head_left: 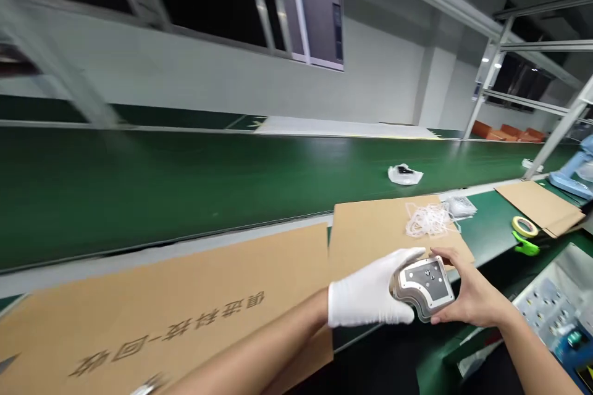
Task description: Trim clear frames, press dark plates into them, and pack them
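Head view: green conveyor (185,191), cardboard sheets (393,228), hands (368,293) (472,293) holding device (424,289)

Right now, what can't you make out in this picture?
All in the head view:
The underside of the handheld device: hidden by the gloved left hand and bare right hand.
The blue machine: cut off by the right edge.
What's inside the plastic bag: too small to tell.
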Tool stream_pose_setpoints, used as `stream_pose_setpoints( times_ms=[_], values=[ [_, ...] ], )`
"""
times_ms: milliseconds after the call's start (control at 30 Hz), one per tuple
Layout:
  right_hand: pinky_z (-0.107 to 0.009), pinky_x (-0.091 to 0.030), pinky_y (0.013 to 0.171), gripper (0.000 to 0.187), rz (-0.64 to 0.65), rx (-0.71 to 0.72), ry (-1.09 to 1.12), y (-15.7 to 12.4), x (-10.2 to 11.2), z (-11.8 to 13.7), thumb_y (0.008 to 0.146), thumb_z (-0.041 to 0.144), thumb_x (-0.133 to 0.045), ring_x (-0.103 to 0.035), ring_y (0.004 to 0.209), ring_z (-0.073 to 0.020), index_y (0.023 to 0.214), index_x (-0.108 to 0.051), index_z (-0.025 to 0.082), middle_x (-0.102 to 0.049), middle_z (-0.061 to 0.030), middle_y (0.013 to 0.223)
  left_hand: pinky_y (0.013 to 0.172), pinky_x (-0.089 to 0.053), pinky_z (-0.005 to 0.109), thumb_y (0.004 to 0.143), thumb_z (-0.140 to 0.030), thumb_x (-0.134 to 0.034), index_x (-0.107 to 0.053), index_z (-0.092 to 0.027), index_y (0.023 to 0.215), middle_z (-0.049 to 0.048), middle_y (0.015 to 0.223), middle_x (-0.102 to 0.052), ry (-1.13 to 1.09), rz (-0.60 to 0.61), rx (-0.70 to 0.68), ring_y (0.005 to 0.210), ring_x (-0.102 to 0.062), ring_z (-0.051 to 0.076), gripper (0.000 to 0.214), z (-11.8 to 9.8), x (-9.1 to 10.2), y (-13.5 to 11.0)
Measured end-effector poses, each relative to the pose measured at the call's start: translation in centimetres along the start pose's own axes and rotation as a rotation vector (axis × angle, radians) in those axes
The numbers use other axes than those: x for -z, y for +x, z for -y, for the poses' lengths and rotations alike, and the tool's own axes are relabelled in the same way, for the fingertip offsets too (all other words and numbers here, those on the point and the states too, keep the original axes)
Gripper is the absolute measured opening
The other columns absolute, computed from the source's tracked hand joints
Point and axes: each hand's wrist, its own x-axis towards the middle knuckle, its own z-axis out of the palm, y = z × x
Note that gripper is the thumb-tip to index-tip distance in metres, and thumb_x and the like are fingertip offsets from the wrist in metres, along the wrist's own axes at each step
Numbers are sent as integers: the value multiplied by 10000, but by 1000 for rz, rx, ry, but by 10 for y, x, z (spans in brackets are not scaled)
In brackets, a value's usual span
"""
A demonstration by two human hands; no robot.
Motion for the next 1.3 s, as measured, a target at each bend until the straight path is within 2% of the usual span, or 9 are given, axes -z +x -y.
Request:
stream_pose_setpoints(
  times_ms=[167, 300, 533, 667, 800, 900, 1100, 1200, 1300],
  values=[
    [-457, -426, 1222, 1199, -81, -102, 73, -106, 30, 21, 517, 342, -1072, -560, 1399, -327, 1557, -477, 309, -575, -90, 1506, 1126, -560, 473, 723, -172, -835, -444, -292, 1587, 89, 1531, -618, -368, 262, -135, 1363, -636, 322, 956, -37, -91, 21],
    [-499, -405, 1247, 1130, -263, -164, 108, -184, 40, 21, 586, 391, -1047, -568, 1412, -327, 1565, -488, 308, -586, -97, 1519, 1092, -591, 432, 725, -173, -773, -515, -277, 1522, 71, 1443, -693, -278, 146, -61, 1253, -711, 292, 844, -41, -164, 39],
    [-554, -450, 1209, 702, -874, -450, -91, -273, 14, 1, 811, 313, -880, -604, 1359, -311, 1448, -586, 315, -630, -72, 1465, 1027, -638, 410, 849, -397, -728, -492, -281, 1526, 58, 1350, -753, -125, -12, -20, 1201, -752, 282, 727, -52, -274, 69],
    [-539, -458, 1195, 667, -971, -477, -80, -316, 21, -14, 806, 286, -866, -611, 1344, -311, 1412, -587, 304, -647, -77, 1443, 1048, -632, 439, 827, -302, -740, -419, -299, 1583, 71, 1365, -735, -210, 134, -56, 1213, -743, 289, 822, -65, -314, 78],
    [-512, -463, 1193, 747, -898, -393, 37, -357, 43, -25, 789, 262, -890, -624, 1341, -301, 1451, -548, 304, -659, -89, 1438, 972, -668, 465, 708, -137, -786, -178, -345, 1672, 105, 1408, -684, -360, 420, -105, 1139, -758, 298, 1159, -70, -334, 86],
    [-502, -472, 1197, 756, -855, -315, 93, -367, 52, -35, 791, 251, -891, -632, 1342, -298, 1462, -543, 290, -666, -99, 1432, 1045, -632, 511, 705, -122, -786, -33, -346, 1676, 121, 1376, -688, -410, 482, -228, 1138, -755, 301, 1249, -70, -351, 91],
    [-521, -475, 1218, 402, -1133, -405, -212, -344, 33, -35, 1054, 378, -591, -559, 1428, -302, 1455, -589, 341, -552, -88, 1543, 1110, -587, 556, 781, -323, -811, -32, -425, 1651, 117, 1497, -600, -304, 32, -250, 1315, -670, 345, 1173, -71, -391, 112],
    [-489, -587, 1098, 453, -1112, -497, -319, -327, 22, -26, 997, 436, -684, -657, 1301, -330, 1443, -632, 377, -616, -83, 1448, 1124, -554, 622, 748, -422, -855, -97, -442, 1649, 129, 1518, -543, -115, -197, -281, 1335, -631, 400, 1177, -71, -405, 120],
    [-443, -637, 1001, 483, -1167, -511, -354, -318, 27, -23, 948, 419, -754, -718, 1175, -318, 1419, -662, 361, -684, -83, 1333, 1175, -492, 648, 887, -332, -737, -143, -349, 1668, 175, 1537, -472, 47, -374, -373, 1405, -561, 397, 980, -71, -415, 124]
  ],
)
